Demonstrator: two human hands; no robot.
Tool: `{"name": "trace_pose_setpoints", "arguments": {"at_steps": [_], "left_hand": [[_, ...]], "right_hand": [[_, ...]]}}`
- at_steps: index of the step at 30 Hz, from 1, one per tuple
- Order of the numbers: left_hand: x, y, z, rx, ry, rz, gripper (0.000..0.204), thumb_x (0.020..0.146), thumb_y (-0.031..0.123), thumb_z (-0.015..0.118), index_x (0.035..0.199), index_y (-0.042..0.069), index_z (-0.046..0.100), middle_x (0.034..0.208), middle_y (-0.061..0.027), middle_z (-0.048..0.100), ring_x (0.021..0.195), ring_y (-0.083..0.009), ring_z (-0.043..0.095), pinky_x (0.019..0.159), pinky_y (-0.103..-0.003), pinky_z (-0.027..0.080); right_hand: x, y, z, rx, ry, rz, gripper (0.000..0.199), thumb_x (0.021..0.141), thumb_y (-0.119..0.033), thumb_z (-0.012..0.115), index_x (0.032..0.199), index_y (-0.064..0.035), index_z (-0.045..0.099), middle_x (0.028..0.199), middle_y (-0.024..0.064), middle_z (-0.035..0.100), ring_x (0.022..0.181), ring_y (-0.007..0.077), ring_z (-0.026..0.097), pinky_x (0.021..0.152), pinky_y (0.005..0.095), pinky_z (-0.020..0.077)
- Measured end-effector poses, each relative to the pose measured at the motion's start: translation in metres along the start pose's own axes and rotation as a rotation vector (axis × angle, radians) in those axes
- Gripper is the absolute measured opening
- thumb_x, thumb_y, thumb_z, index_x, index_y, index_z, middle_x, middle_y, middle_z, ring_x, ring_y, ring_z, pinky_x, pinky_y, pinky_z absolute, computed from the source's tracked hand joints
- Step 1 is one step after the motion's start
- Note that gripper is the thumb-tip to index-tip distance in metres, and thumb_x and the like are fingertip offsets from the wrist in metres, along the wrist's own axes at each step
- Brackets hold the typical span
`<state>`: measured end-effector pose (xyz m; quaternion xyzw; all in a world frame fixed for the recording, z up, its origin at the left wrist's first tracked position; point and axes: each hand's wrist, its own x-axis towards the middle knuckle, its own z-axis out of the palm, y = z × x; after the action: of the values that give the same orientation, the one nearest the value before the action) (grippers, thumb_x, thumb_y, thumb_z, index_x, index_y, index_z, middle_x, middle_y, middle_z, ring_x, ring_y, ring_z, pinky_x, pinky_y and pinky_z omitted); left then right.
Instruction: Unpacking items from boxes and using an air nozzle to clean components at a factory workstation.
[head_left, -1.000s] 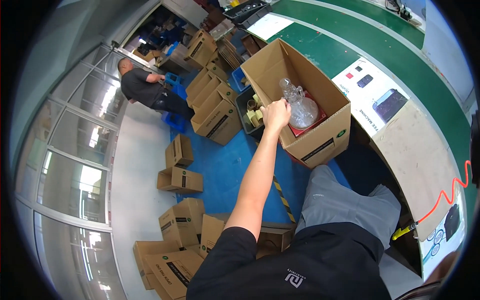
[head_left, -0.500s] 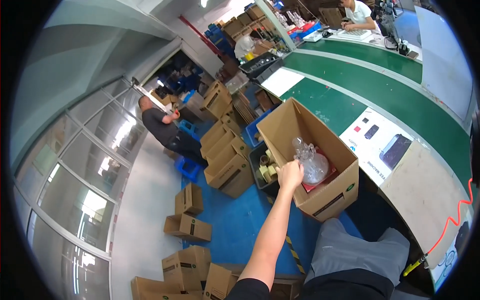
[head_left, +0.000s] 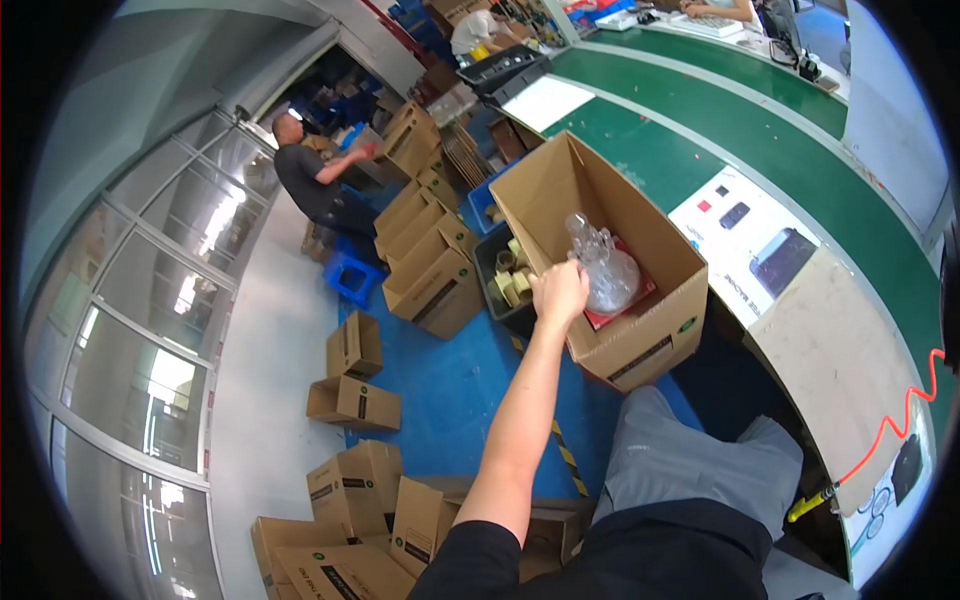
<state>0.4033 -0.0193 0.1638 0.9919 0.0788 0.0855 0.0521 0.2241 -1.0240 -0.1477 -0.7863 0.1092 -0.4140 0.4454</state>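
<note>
A tall open cardboard box (head_left: 640, 345) stands in front of me, tilted in view, beside the green work surface. My left hand (head_left: 559, 292) is closed over the box's left rim, its knuckles up and the fingertips hidden inside. Within the box, right by those fingers, sits a bundle of clear, shiny plastic (head_left: 611, 283), gathered to a knot-like top. A red flat piece (head_left: 648, 289) shows underneath it. My right hand is out of view.
Left of the box is a dark bin (head_left: 497, 262) of yellowish pieces. More open cartons (head_left: 435, 290) line the blue floor. A co-worker (head_left: 318, 180) stands beyond a blue stool (head_left: 350, 277). At right, a red coiled hose (head_left: 905, 410) hangs over the table (head_left: 830, 345).
The whole view has shifted, so the box and floor appear higher. My left hand keeps its hold on the box rim. The co-worker's forearm is stretched further forward.
</note>
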Motion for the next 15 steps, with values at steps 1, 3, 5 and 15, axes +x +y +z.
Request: {"name": "trace_pose_setpoints", "arguments": {"at_steps": [1, 3, 5, 15], "left_hand": [[-0.015, -0.040, -0.005, 0.009, 0.005, -0.074, 0.023, 0.091, 0.029, 0.058, 0.094, 0.009, 0.070, 0.090, -0.0150, 0.072, 0.088, -0.0345, 0.070, 0.087, -0.058, 0.042], [-0.011, -0.034, -0.008, -0.003, 0.026, -0.068, 0.024, 0.091, 0.029, 0.058, 0.092, 0.009, 0.071, 0.089, -0.0148, 0.073, 0.087, -0.0346, 0.070, 0.086, -0.058, 0.043], [-0.008, -0.030, -0.015, 0.042, 0.038, -0.064, 0.024, 0.090, 0.029, 0.058, 0.089, 0.009, 0.071, 0.087, -0.0144, 0.073, 0.085, -0.0351, 0.070, 0.088, -0.058, 0.043], [-0.018, -0.058, -0.004, -0.037, -0.012, -0.111, 0.024, 0.091, 0.028, 0.058, 0.095, 0.008, 0.071, 0.090, -0.0157, 0.073, 0.089, -0.0347, 0.070, 0.095, -0.061, 0.040]], "right_hand": [[0.007, 0.011, 0.047, 0.036, -0.110, 0.002, 0.028, 0.098, -0.016, 0.051, 0.115, 0.0053, 0.059, 0.113, 0.0168, 0.064, 0.100, 0.0243, 0.065, 0.090, 0.0336, 0.0514], [0.021, 0.007, 0.053, 0.024, -0.189, -0.004, 0.028, 0.098, -0.016, 0.051, 0.114, 0.0051, 0.059, 0.112, 0.0167, 0.064, 0.100, 0.0243, 0.065, 0.090, 0.0336, 0.0512], [0.023, 0.006, 0.049, 0.035, -0.269, 0.010, 0.027, 0.097, -0.016, 0.052, 0.113, 0.0049, 0.059, 0.112, 0.0167, 0.064, 0.100, 0.0243, 0.064, 0.089, 0.0336, 0.0510], [0.065, -0.028, 0.042, 0.078, -0.460, 0.007, 0.026, 0.095, -0.016, 0.055, 0.111, 0.0041, 0.060, 0.109, 0.0165, 0.064, 0.098, 0.0241, 0.064, 0.088, 0.0337, 0.0501]]}}
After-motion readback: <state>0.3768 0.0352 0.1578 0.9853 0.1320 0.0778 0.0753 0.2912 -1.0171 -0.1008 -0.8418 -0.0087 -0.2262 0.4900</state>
